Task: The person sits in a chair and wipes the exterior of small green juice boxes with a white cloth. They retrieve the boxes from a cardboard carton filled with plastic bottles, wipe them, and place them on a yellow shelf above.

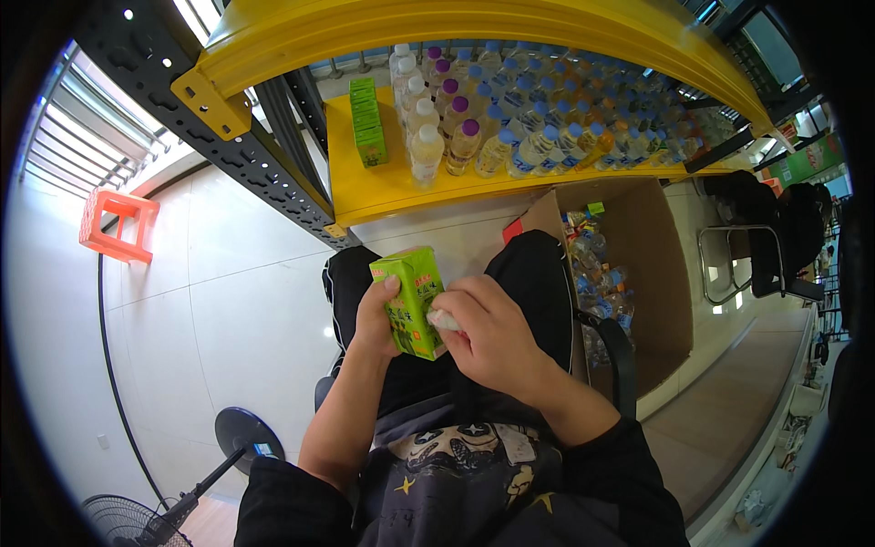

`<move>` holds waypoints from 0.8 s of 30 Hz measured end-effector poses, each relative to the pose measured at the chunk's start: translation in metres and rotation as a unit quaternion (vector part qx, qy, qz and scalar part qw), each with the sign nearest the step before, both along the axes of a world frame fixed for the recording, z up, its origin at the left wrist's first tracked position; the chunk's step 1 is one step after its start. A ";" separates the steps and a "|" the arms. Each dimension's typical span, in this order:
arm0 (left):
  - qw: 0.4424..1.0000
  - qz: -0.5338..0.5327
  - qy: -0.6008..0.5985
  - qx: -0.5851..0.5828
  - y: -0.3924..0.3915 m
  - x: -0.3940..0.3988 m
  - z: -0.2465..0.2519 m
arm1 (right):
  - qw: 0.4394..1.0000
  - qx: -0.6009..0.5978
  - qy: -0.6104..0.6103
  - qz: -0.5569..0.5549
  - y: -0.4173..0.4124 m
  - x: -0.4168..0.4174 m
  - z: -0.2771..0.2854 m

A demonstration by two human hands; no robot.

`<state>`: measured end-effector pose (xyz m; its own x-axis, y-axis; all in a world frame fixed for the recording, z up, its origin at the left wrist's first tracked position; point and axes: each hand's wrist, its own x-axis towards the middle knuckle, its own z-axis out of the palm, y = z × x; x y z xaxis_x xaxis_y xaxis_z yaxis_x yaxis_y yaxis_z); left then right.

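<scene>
My left hand (374, 316) grips a green drink carton (412, 301) by its left side, thumb near the top edge. The carton bears printed writing and is tilted above my lap. Between the fingers of my right hand (493, 335) is a crumpled white wad (446, 320), perhaps tissue or cloth, pressed to the carton's right side. My fingers partly hide the wad. Beyond my knees, a row of similar green cartons (369, 126) stands on the left end of a yellow shelf (362, 198).
Several rows of plastic bottles (523, 154) fill the shelf right of the cartons. A cardboard box (660, 294) with bottles inside stands at my right, beside a black armrest (615, 349). An orange stool (122, 225) and a floor fan (249, 441) are at left. A person (786, 225) sits far right.
</scene>
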<state>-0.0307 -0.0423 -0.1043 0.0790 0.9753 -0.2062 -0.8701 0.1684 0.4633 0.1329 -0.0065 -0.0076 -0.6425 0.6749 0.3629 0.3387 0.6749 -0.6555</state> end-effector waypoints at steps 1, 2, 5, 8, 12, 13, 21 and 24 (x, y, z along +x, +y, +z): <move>1.000 -0.004 -0.003 0.011 0.001 0.000 0.000 | 1.000 0.003 0.004 -0.002 0.003 -0.001 0.000; 1.000 -0.009 -0.007 0.022 0.002 0.000 0.000 | 1.000 0.011 0.018 -0.012 0.007 -0.002 0.000; 0.999 -0.008 0.026 0.035 0.003 0.005 0.007 | 0.997 0.016 0.063 -0.045 0.016 -0.004 -0.005; 0.997 -0.003 0.056 0.049 0.004 0.005 0.019 | 0.990 -0.050 0.104 -0.079 0.018 -0.003 -0.005; 0.992 0.000 0.117 0.055 0.005 0.001 0.023 | 0.982 -0.112 0.133 -0.077 0.011 -0.005 0.004; 0.992 0.003 0.117 0.055 0.005 0.000 0.023 | 0.984 -0.087 0.138 -0.070 0.009 -0.007 0.006; 0.990 0.000 0.124 0.063 0.004 -0.001 0.022 | 0.971 -0.173 0.129 -0.099 0.014 -0.004 -0.001; 0.992 -0.003 0.115 0.055 0.004 -0.002 0.024 | 0.976 -0.145 0.143 -0.083 0.010 -0.006 -0.002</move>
<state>-0.0327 -0.0385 -0.0807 0.0475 0.9926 -0.1119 -0.7379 0.1104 0.6658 0.1268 0.0040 -0.0100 -0.4161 0.8620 0.2896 0.2035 0.3986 -0.8943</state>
